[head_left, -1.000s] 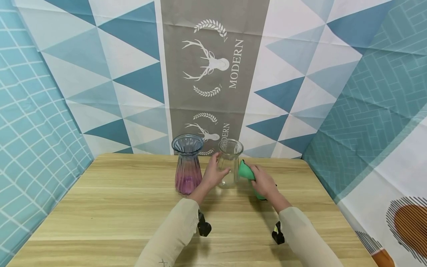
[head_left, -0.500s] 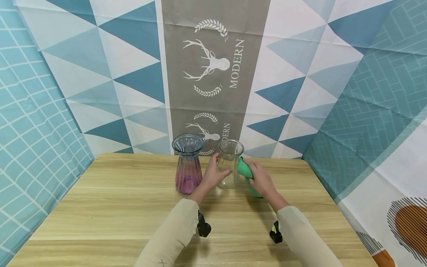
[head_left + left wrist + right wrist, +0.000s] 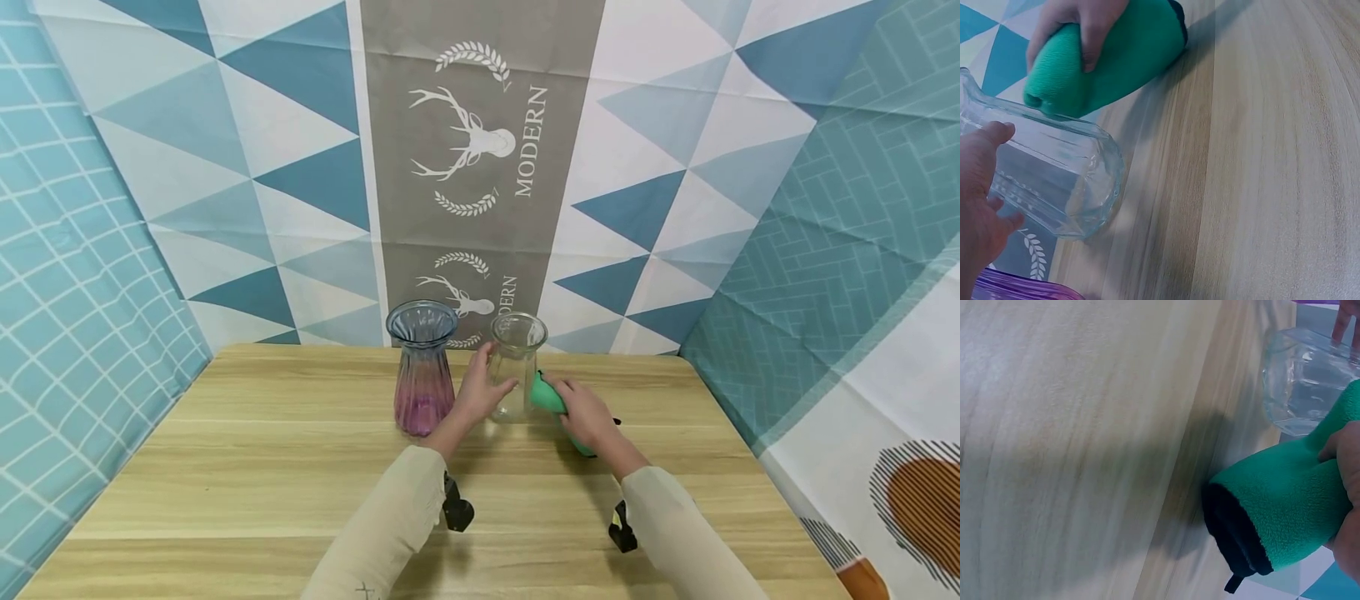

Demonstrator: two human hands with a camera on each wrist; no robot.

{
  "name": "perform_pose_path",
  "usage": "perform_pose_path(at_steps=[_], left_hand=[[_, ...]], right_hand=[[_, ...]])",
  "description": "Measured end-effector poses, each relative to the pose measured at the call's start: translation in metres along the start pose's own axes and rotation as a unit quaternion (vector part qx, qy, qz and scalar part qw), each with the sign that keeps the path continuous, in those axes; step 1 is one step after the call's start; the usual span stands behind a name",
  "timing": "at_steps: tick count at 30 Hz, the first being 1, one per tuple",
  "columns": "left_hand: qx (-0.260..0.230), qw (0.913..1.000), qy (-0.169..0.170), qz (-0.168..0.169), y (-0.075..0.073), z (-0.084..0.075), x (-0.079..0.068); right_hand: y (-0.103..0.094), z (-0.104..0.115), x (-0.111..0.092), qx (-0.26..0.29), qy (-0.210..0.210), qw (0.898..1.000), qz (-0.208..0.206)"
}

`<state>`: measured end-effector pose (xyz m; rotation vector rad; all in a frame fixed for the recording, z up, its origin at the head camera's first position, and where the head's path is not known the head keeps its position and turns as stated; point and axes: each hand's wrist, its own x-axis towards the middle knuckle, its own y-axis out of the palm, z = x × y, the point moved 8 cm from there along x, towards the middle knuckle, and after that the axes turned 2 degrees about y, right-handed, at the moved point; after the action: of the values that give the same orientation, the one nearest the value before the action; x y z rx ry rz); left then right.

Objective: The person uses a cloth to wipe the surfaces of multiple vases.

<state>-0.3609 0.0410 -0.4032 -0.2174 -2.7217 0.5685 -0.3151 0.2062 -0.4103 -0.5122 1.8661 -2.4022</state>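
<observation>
A clear glass vase (image 3: 517, 408) stands upright near the back edge of the table. My left hand (image 3: 477, 390) holds it from the left, thumb and fingers curved about its side. On the vase's other side, my right hand (image 3: 588, 412) grips a folded green cloth (image 3: 549, 395) with dark edging. In the left wrist view the cloth's rolled end (image 3: 1054, 81) lies right at the vase wall (image 3: 1094, 175). The right wrist view shows the cloth's dark trim (image 3: 1235, 528) hanging below the right hand (image 3: 1350, 481), over the wood.
Just left of the clear vase stands a taller ribbed vase (image 3: 423, 383), blue at the top and purple at the base. The wooden table (image 3: 247, 467) meets a patterned cloth backdrop (image 3: 480, 167) behind, with more hangings at both sides.
The right hand moves the green cloth a little up along the vase's right side, then back down. The left hand and both vases stay in place.
</observation>
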Motion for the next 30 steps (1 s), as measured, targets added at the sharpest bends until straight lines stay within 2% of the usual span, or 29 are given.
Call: perform_pose_path(at_steps=[4, 9, 12, 19, 24, 30], left_hand=[[-0.003, 1.0000, 0.001, 0.005, -0.001, 0.000, 0.001], [-0.007, 0.9999, 0.002, 0.010, 0.000, 0.002, 0.001], [-0.010, 0.9999, 0.003, 0.009, 0.001, 0.001, 0.001], [-0.013, 0.9999, 0.005, -0.003, -0.001, 0.001, 0.001], [-0.013, 0.9998, 0.010, -0.008, -0.003, 0.000, -0.001], [-0.005, 0.9999, 0.015, -0.002, -0.002, 0.000, -0.001]], right_hand=[[0.005, -0.001, -0.001, -0.012, -0.001, 1.000, 0.019], [0.006, -0.004, -0.003, -0.015, 0.001, 1.000, 0.023], [0.002, -0.007, -0.003, -0.009, 0.004, 1.000, 0.010], [-0.019, -0.009, 0.000, 0.026, 0.025, 0.998, -0.053], [-0.029, -0.004, 0.003, 0.042, 0.035, 0.996, -0.075], [-0.030, 0.004, 0.007, 0.036, 0.012, 0.995, -0.090]])
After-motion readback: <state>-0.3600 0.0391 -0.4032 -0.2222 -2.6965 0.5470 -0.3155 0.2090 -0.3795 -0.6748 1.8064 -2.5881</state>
